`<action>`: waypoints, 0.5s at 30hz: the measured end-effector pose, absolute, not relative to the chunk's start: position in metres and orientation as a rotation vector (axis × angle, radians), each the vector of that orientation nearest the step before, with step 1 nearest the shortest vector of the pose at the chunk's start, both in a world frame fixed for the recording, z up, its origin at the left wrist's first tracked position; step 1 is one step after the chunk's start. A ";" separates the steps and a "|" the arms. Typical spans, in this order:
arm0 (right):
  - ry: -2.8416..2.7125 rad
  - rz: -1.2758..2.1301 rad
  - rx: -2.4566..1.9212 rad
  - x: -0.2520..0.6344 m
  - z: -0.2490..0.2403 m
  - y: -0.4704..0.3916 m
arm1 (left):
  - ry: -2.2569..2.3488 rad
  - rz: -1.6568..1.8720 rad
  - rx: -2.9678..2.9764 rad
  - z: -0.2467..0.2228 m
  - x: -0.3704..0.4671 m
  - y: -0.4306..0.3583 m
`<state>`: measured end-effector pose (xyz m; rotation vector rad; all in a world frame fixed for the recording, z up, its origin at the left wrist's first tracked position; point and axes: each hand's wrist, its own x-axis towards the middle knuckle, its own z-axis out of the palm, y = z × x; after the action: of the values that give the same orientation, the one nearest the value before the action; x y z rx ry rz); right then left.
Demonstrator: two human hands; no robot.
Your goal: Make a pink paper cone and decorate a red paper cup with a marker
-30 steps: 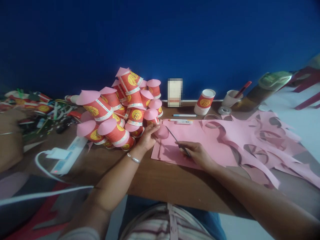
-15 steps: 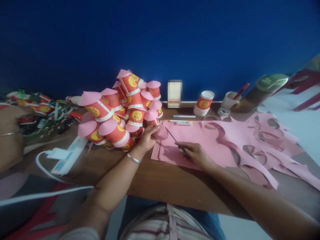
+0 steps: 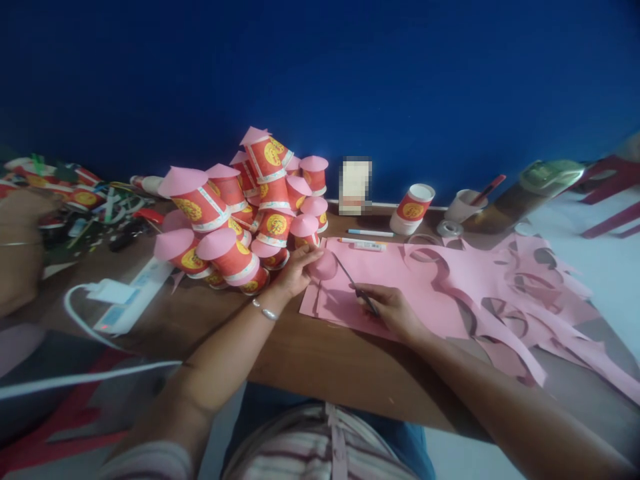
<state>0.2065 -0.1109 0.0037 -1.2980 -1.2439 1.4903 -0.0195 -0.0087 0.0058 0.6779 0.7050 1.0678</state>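
Observation:
My left hand (image 3: 299,268) pinches a small round piece of pink paper (image 3: 324,265) by its left edge, just in front of the stacked cups. To its right, my right hand (image 3: 389,307) is closed around a dark slender tool (image 3: 361,293), probably scissors, whose tip points up beside the round piece. Beneath both lie flat pink sheets (image 3: 405,273). Red paper cups with pink cone tops (image 3: 233,257) are piled to the left of my left hand.
A white power strip (image 3: 133,297) with a cable lies at the left, near another person's arm (image 3: 20,253). Pink paper offcuts (image 3: 520,293) spread across the right. Behind stand a red cup (image 3: 413,208), a white cup (image 3: 465,205) and a large bottle (image 3: 530,193).
The view has shifted slightly. Both hands keep nearly the same place and hold, the tool still beside the pink piece.

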 end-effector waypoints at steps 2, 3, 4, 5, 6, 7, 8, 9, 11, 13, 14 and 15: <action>-1.245 1.482 -1.307 0.207 0.004 -0.111 | 0.707 1.066 0.676 0.006 -0.019 -0.009; -1.250 1.476 -1.311 0.207 0.005 -0.111 | 0.708 1.065 0.676 0.006 -0.019 -0.009; -1.258 1.471 -1.314 0.207 0.005 -0.111 | 0.709 1.063 0.676 0.006 -0.019 -0.009; -1.266 1.465 -1.317 0.207 0.005 -0.111 | 0.711 1.061 0.675 0.006 -0.019 -0.009; -1.274 1.461 -1.317 0.208 0.005 -0.111 | 0.712 1.059 0.675 0.006 -0.019 -0.009; -1.281 1.458 -1.315 0.208 0.005 -0.111 | 0.713 1.058 0.674 0.007 -0.019 -0.009; -1.285 1.455 -1.311 0.208 0.005 -0.110 | 0.715 1.060 0.672 0.007 -0.019 -0.009; -1.286 1.453 -1.306 0.208 0.004 -0.110 | 0.716 1.067 0.672 0.007 -0.019 -0.009; -1.284 1.451 -1.301 0.208 0.004 -0.110 | 0.722 1.082 0.671 0.009 -0.019 -0.009; -1.279 1.451 -1.301 0.208 0.003 -0.110 | 0.733 1.085 0.670 0.011 -0.018 -0.010; -1.275 1.453 -1.302 0.208 0.003 -0.110 | 0.740 1.083 0.668 0.013 -0.017 -0.010; -1.269 1.457 -1.301 0.207 0.003 -0.110 | 0.748 1.084 0.664 0.014 -0.017 -0.010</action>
<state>0.2074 -0.1097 0.0033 -1.3013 -1.2694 1.4567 -0.0168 -0.0100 0.0139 0.6641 0.7479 1.0836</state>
